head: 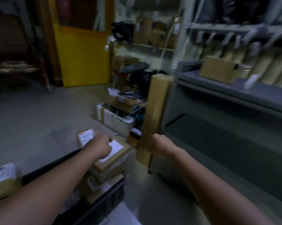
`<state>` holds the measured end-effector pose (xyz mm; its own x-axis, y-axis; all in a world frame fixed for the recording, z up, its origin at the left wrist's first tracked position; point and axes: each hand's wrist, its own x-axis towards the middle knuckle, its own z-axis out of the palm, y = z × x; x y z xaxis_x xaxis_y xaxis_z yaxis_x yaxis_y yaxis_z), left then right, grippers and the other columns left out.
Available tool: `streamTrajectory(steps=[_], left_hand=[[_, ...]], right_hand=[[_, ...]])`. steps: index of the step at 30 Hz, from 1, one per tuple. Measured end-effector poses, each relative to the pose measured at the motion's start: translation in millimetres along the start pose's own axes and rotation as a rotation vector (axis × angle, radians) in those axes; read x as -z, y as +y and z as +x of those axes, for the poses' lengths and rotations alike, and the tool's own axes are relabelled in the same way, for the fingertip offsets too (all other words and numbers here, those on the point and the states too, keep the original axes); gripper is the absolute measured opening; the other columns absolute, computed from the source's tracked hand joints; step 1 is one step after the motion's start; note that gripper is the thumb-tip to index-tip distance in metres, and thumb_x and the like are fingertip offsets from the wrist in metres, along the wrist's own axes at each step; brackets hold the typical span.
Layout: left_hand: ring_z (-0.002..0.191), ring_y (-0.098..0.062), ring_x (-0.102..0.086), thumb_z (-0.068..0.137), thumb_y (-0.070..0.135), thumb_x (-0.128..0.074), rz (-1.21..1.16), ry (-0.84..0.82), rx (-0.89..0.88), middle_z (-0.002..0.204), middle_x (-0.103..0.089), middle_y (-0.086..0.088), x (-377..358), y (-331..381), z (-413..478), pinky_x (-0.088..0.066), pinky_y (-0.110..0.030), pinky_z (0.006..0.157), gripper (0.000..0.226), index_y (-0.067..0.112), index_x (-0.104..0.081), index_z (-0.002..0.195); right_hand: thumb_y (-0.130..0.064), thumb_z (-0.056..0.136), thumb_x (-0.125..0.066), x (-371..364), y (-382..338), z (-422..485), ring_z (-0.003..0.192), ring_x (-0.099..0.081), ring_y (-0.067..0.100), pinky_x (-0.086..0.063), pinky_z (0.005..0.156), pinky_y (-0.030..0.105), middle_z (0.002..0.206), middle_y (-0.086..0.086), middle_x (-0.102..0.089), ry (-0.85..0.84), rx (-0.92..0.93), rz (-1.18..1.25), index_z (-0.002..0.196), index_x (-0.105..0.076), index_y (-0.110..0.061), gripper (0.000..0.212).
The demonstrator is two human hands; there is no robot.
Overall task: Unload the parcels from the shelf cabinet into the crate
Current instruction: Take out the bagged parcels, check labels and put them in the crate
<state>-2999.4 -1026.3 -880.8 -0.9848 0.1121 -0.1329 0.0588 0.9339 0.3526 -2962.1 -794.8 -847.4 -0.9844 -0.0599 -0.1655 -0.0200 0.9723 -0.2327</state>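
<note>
The grey shelf cabinet (234, 98) stands to the right of and beyond both hands. One brown box (216, 70) sits on its middle shelf, well apart from the fingers. The dark crate (107, 198) lies below and to the left of the right fingers and directly under the left forearm, and it already holds a stack of parcels (111, 161).

The long parcel (156, 108) is out of the cabinet, and the right hand (155, 145) is clamped round its lower part. Its long axis runs nearly upright, rising away from those fingers and leaning slightly right. The coming move therefore looks like a swing leftward and down, tipping that axis flat to rest on the stack.

The left hand (99, 146) is the nearer one to the crate, over the top label with its fingers curled. Blur hides whether they pinch anything.
</note>
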Motion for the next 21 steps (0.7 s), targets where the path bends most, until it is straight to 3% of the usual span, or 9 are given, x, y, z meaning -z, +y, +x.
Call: streamTrajectory(steps=[3, 5, 7, 12, 21], left_hand=[[0.113, -0.026, -0.061, 0.093, 0.033, -0.056, 0.005, -0.024, -0.138, 0.125, -0.065, -0.006, -9, 79, 1, -0.05, -0.034, 0.093, 0.035, 0.027, -0.059, 0.127], [0.109, -0.023, -0.062, 0.092, 0.034, -0.059, 0.017, -0.058, -0.241, 0.123, -0.065, -0.004, -21, 134, -2, -0.051, -0.032, 0.089, 0.032, 0.027, -0.06, 0.123], [0.109, -0.02, -0.061, 0.094, 0.034, -0.059, 0.023, -0.086, -0.341, 0.125, -0.063, -0.003, -36, 190, -11, -0.052, -0.033, 0.09, 0.037, 0.027, -0.058, 0.13], [0.094, -0.012, -0.061, 0.099, 0.037, -0.053, 0.037, -0.146, -0.561, 0.125, -0.06, 0.003, -79, 318, -55, -0.056, -0.031, 0.081, 0.039, 0.03, -0.051, 0.138], [0.104, -0.016, -0.06, 0.1, 0.036, -0.052, 0.079, -0.277, -0.769, 0.13, -0.058, 0.0, -165, 478, -136, -0.055, -0.034, 0.089, 0.042, 0.03, -0.048, 0.142]], right_hand=[[-0.022, 0.091, -0.058, 26, 74, -56, 0.1, -0.066, 0.03, -0.046, 0.072, 0.029, 0.108, 0.009, -0.069, 0.055, -0.151, 0.003, 0.105, -0.066, -0.016, 0.016], [-0.028, 0.09, -0.064, 39, 123, -95, 0.101, -0.066, 0.029, -0.053, 0.08, 0.033, 0.11, 0.008, -0.069, 0.082, -0.263, 0.038, 0.109, -0.065, -0.017, 0.022], [-0.031, 0.092, -0.066, 49, 168, -135, 0.101, -0.065, 0.028, -0.054, 0.087, 0.036, 0.113, 0.008, -0.067, 0.1, -0.374, 0.073, 0.113, -0.062, -0.016, 0.026], [-0.033, 0.093, -0.061, 56, 269, -237, 0.104, -0.062, 0.028, -0.047, 0.079, 0.031, 0.114, 0.008, -0.066, 0.18, -0.619, 0.108, 0.11, -0.061, -0.015, 0.025], [-0.033, 0.087, -0.06, 56, 392, -380, 0.116, -0.062, 0.027, -0.051, 0.092, 0.033, 0.123, 0.006, -0.068, 0.288, -0.889, 0.138, 0.119, -0.065, -0.019, 0.036]])
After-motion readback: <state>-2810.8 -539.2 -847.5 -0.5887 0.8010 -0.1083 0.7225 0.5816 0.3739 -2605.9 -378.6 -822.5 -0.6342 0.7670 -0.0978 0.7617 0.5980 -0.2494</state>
